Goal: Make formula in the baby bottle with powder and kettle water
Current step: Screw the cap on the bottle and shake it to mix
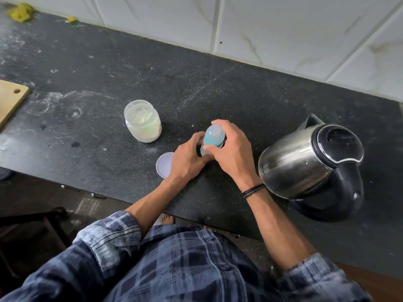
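The baby bottle (212,137) stands upright on the black counter (109,68), its blue cap and collar showing between my hands. My left hand (187,159) wraps the bottle's body from the left. My right hand (231,149) grips the blue top from the right and above. A clear jar of pale powder (142,120) stands open, apart to the left. Its white lid (164,165) lies flat by my left wrist. The steel kettle (314,164) with black lid and handle stands to the right, lid shut. The bottle's lower part is hidden.
A wooden cutting board (11,101) lies at the left edge. Yellow scraps (20,12) and a small sponge (73,20) sit at the far back left by the tiled wall (283,29). The counter's front edge runs just below my wrists.
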Available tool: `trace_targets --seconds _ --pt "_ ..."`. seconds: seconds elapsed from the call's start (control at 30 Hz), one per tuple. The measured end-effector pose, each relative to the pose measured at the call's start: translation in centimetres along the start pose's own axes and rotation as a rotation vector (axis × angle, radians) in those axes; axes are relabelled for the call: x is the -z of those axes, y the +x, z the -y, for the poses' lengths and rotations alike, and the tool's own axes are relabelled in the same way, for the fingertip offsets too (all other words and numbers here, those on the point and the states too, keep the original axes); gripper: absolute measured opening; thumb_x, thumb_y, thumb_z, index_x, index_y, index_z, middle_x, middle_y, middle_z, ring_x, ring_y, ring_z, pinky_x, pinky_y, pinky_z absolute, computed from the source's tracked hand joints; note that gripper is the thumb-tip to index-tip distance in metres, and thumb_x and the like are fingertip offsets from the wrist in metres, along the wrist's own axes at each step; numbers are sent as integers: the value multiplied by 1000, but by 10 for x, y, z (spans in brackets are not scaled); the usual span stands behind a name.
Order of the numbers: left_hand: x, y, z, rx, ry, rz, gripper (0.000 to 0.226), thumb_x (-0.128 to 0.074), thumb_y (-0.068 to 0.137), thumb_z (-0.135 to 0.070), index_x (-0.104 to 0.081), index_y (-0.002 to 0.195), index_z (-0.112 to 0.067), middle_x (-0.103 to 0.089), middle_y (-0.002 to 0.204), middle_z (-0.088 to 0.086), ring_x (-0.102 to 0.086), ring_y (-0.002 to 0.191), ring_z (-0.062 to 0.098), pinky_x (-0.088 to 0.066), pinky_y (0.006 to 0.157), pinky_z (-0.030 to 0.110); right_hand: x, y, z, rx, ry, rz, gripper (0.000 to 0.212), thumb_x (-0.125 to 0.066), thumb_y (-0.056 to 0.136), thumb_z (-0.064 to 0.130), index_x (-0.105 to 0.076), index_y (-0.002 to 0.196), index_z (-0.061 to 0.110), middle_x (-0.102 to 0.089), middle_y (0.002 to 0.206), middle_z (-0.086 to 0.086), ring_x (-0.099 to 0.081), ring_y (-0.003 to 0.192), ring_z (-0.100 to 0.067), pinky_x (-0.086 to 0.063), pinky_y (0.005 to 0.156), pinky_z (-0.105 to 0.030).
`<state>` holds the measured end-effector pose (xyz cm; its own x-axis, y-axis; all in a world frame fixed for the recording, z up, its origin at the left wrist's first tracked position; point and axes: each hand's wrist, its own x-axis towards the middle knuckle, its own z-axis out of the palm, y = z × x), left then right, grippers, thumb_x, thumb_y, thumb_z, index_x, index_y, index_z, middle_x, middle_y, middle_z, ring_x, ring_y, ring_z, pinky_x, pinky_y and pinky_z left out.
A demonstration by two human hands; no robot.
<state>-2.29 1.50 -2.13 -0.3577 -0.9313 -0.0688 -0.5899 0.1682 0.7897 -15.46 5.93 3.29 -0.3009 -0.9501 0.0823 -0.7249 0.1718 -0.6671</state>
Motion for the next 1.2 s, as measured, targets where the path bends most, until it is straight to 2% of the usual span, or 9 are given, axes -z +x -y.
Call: trace_targets --seconds 0.13,0.3,0.5,0.77,1.0,1.2 --pt "0 0 0 -9 16 -9 56 -71 87 -32 -50 139 -25 -68 129 -9 -62 116 14 -37 81 23 -6 -3 0 -4 -5 -38 66 -89 75 23 -58 133 22 -63 118 -1 -56 108 -22 -44 88 -28" --pt "2 0 0 -2 5 0 57 -72 85 -35 -51 137 -24 -69 128 -9 -63 116 14 -42 85 26 -3 2 -2 20 5 50 72 -85 77 16 -55 141 25 -63 127 4 -54 115 -19 -38 91 -22" --pt "1 -2 -2 -5 9 -17 55 -67 85 -33 -52 137 -24 -69 127 -9 -63 116 13 -38 82 23 -8 -1 0 31 -8 -4 67 -84 78 16 -56 139 22 -64 124 1 -55 111 -23 -44 93 -32" --pt "0 0 -3 3 -3 -48 49 -67 85 -26 -55 132 -23 -72 120 -9 -65 104 17 -40 78 27 -20 -8 5 9 -29 -127 68 -87 77 22 -56 137 18 -61 111 -7 -53 101 -26 -44 88 -33" --pt "1 1 -2 20 -31 -43 53 -73 81 -34 -55 130 -25 -72 117 -10 -65 104 11 -48 85 29 -6 0 -5 32 46 30 68 -83 80 13 -54 140 23 -64 129 3 -55 117 -23 -37 93 -21" --pt "-1 0 -2 12 -34 -65 48 -69 83 -30 -55 129 -23 -72 116 -9 -65 104 14 -48 82 31 -12 -3 -6 55 25 -7 66 -82 80 13 -53 139 21 -63 125 0 -53 111 -24 -41 92 -27"
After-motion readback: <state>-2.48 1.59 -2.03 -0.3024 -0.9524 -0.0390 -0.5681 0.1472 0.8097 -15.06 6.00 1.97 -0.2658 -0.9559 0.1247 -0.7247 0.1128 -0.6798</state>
